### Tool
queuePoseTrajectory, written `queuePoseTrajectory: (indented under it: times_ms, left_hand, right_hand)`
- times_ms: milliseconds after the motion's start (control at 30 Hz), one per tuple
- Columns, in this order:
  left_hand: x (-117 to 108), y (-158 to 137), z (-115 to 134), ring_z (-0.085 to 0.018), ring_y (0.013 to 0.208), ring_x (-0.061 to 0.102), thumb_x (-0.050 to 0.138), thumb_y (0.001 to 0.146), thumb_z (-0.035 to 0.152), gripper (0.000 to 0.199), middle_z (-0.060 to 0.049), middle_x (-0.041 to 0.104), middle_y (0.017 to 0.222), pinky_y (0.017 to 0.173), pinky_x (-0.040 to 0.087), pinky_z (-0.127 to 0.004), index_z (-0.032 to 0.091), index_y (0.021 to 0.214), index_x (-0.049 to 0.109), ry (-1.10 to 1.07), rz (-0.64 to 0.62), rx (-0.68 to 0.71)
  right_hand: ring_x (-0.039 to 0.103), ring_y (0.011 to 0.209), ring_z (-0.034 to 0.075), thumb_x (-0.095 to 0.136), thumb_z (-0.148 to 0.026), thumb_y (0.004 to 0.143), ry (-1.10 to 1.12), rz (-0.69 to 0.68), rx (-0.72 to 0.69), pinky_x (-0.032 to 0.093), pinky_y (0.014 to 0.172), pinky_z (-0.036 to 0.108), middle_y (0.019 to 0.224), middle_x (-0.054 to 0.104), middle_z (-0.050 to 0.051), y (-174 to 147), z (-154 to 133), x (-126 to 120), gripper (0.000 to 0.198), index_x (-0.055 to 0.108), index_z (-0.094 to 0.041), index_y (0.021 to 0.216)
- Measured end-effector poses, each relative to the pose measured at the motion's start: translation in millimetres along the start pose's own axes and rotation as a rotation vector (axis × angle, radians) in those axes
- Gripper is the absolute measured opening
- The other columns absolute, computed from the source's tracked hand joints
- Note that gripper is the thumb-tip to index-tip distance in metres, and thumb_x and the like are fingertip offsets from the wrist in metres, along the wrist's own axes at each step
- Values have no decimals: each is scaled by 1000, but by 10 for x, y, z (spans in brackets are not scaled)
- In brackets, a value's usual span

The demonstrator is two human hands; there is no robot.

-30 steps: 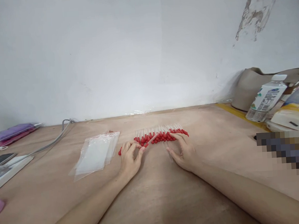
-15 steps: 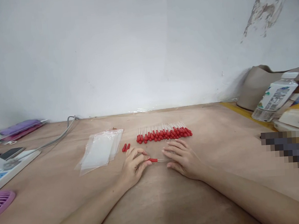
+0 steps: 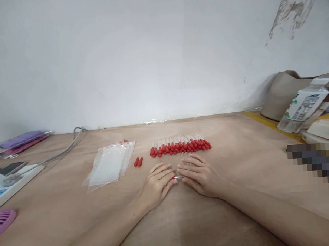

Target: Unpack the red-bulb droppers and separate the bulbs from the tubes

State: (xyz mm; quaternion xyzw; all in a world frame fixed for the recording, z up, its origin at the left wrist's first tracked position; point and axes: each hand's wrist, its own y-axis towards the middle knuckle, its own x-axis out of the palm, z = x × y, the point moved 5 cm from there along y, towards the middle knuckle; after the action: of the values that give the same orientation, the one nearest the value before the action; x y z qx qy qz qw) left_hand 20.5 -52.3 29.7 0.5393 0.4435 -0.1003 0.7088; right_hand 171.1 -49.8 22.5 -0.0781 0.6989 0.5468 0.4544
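Observation:
Between my hands lies a glass dropper with a red rubber bulb. My left hand is closed around the bulb, covering nearly all of it. The fingers and thumb of my right hand pinch the clear tube from the other side. Just beyond the right fingertips a few bare glass tubes show, partly hidden by that hand. Two loose red rubber bulbs rest to the left of my left hand. Farther back, a row of red-bulbed droppers lies side by side, tubes pointing toward the wall.
Clear zip bags are stacked left of the loose bulbs. A power strip with a grey cable, a phone and a pink slotted object occupy the left side. A plastic bottle leans by a grey container at right.
My left hand has moved right, toward my right hand, and now covers most of the red bulb. The gap between the hands has narrowed. My right hand has barely moved.

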Motion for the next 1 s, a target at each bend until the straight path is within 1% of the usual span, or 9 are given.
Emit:
queuePoseTrajectory:
  times_ms: [100, 300, 400, 533, 767, 933, 1000]
  left_hand:
    - [-7, -8, 13, -19, 98, 59, 50, 84, 21, 19, -5, 68, 95, 92, 42, -41, 17, 100, 59, 28, 22, 28]
    - [-28, 10, 53, -20, 105, 55, 51, 83, 22, 25, -6, 65, 102, 95, 40, -43, 18, 108, 56, 52, 15, 71]
    - [-26, 16, 80, -21, 108, 53, 49, 84, 20, 22, -6, 65, 103, 96, 39, -44, 18, 104, 57, 69, -13, 103]
    - [-29, 7, 90, -20, 109, 53, 48, 84, 18, 18, -6, 64, 105, 100, 35, -44, 17, 98, 59, 72, -62, 118]
    - [-51, -5, 85, -19, 108, 53, 48, 84, 17, 16, -4, 66, 101, 102, 32, -44, 17, 96, 59, 26, -84, 98]
    - [-75, -36, 67, -18, 105, 55, 50, 83, 18, 14, -5, 66, 100, 100, 35, -41, 17, 94, 59, 14, -66, 110]
    - [-101, -76, 6, -18, 104, 55, 50, 84, 17, 13, -5, 66, 99, 98, 37, -40, 17, 93, 59, 22, -43, 75]
  right_hand:
    - [50, 109, 22, 51, -30, 83, 12, -16, -18, 36, 98, 45, 108, 62, 7, 3, -5, 30, 32, 56, -17, 111]
    - [52, 108, 17, 47, -20, 85, 72, 11, -68, 41, 97, 37, 105, 64, 6, 12, -55, 57, 26, 56, -17, 110]
    - [54, 106, 16, 48, -18, 84, 89, 37, -87, 43, 96, 35, 104, 64, 6, 6, -79, 49, 24, 57, -17, 106]
    - [56, 103, 16, 47, -17, 85, 81, 27, -94, 44, 95, 34, 104, 64, 8, -19, -90, 49, 19, 59, -15, 99]
    - [56, 102, 17, 48, -15, 84, 51, 53, -137, 46, 94, 32, 97, 66, 10, -23, -137, -30, 15, 60, -13, 92]
    - [54, 106, 18, 48, -12, 83, 40, 57, -171, 43, 97, 35, 96, 66, 11, -73, -129, -75, 16, 59, -12, 93]
    - [53, 106, 18, 48, -11, 82, 50, 87, -149, 43, 96, 35, 97, 65, 10, -114, -60, -131, 18, 59, -13, 96]
